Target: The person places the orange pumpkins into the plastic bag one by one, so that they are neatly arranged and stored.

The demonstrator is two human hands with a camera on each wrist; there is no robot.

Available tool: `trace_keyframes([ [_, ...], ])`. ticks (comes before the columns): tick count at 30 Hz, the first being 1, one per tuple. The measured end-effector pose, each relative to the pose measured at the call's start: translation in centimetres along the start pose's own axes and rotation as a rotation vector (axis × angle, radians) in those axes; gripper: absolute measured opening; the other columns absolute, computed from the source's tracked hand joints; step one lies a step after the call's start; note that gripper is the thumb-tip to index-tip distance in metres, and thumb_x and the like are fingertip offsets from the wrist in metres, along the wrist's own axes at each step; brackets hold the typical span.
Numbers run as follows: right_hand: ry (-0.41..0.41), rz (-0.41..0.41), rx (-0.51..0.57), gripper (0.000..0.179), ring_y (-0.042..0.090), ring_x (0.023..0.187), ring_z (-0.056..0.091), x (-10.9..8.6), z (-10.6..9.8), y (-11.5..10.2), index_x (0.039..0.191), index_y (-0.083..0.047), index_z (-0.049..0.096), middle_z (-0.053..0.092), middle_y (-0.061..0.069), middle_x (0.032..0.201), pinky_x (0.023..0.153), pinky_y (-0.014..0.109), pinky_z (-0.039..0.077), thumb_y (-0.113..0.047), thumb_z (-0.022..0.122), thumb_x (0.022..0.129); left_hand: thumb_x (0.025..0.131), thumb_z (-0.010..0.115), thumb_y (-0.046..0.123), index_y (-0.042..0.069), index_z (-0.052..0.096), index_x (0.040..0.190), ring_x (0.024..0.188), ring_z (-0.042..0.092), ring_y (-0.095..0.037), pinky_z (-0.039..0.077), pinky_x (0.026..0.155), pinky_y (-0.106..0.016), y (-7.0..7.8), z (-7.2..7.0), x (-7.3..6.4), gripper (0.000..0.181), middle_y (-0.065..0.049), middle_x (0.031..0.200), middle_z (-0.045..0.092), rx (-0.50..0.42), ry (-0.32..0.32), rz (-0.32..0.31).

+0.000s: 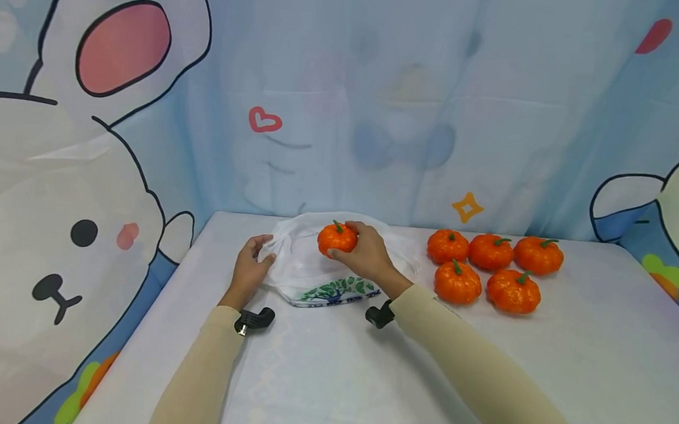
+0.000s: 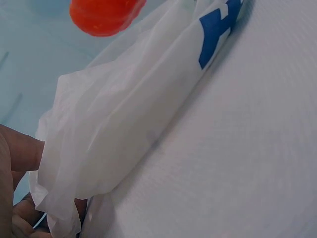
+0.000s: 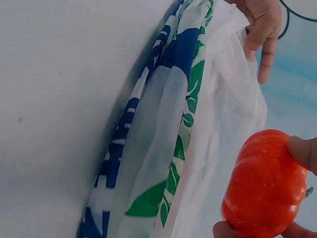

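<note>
My right hand [image 1: 372, 254] holds a small orange pumpkin [image 1: 335, 240] with a green stem over a white plastic bag [image 1: 300, 266]. In the right wrist view the thumb and fingertips grip the pumpkin [image 3: 262, 186] from its sides. The bag lies on the table with a green and blue tree print along its near edge. At its left side my left hand [image 1: 246, 271] pinches the rim; in the left wrist view the thin plastic [image 2: 99, 144] passes between thumb and fingers, partly covering the fingers.
Several more orange pumpkins [image 1: 457, 284] stand in a cluster on the white table [image 1: 328, 383], right of the bag and beside my right forearm. A light-blue cartoon curtain [image 1: 317, 56] hangs behind the table's back edge. Each wrist wears a black camera [image 1: 255, 319].
</note>
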State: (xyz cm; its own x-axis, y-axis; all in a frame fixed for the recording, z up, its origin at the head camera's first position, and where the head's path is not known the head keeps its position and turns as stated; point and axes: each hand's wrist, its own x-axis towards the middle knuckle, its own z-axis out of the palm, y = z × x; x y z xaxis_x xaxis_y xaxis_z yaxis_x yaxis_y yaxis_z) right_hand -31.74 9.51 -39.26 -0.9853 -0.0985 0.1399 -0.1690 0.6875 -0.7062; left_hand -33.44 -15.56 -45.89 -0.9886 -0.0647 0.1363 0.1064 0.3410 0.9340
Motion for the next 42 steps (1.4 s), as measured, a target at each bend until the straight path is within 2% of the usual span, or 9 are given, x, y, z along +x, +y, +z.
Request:
trace_keyframes([
  [17, -0.04, 0.028, -0.021, 0.075, 0.035, 0.13, 0.049, 3.7, 3.6, -1.4, 0.148, -0.006, 0.039, 0.049, 0.018, 0.142, 0.109, 0.046, 0.046, -0.031, 0.074, 0.087, 0.095, 0.06, 0.006, 0.01, 0.051, 0.138, 0.141, 0.04, -0.031, 0.03, 0.119, -0.048, 0.2, -0.1, 0.0, 0.044, -0.013, 0.149, 0.047, 0.017, 0.016, 0.018],
  [25, -0.054, 0.07, -0.078, 0.075, 0.034, 0.129, 0.049, 5.0, 5.2, -1.6, 0.147, -0.006, 0.04, 0.05, 0.018, 0.141, 0.112, 0.044, 0.043, -0.032, 0.074, 0.086, 0.095, 0.062, 0.009, 0.013, 0.052, 0.137, 0.141, 0.041, -0.031, 0.033, 0.118, -0.049, 0.0, 0.0, 0.4, 0.043, -0.013, 0.149, 0.047, 0.003, 0.005, -0.002],
  [32, -0.059, 0.078, -0.086, 0.074, 0.033, 0.129, 0.049, 5.6, 6.3, -1.4, 0.147, -0.007, 0.041, 0.05, 0.018, 0.141, 0.112, 0.044, 0.043, -0.033, 0.075, 0.086, 0.095, 0.062, 0.009, 0.013, 0.053, 0.136, 0.14, 0.041, -0.032, 0.032, 0.118, -0.049, -0.2, 0.0, 0.5, 0.042, -0.012, 0.149, 0.048, 0.022, 0.016, -0.001],
  [42, -0.063, 0.081, -0.118, 0.074, 0.033, 0.127, 0.051, 6.2, 6.7, -1.7, 0.146, -0.007, 0.041, 0.051, 0.018, 0.139, 0.112, 0.044, 0.043, -0.033, 0.075, 0.086, 0.095, 0.062, 0.01, 0.012, 0.053, 0.136, 0.143, 0.04, -0.029, 0.029, 0.121, -0.047, -0.3, -0.1, 0.7, 0.042, -0.01, 0.149, 0.048, 0.018, 0.013, 0.018],
])
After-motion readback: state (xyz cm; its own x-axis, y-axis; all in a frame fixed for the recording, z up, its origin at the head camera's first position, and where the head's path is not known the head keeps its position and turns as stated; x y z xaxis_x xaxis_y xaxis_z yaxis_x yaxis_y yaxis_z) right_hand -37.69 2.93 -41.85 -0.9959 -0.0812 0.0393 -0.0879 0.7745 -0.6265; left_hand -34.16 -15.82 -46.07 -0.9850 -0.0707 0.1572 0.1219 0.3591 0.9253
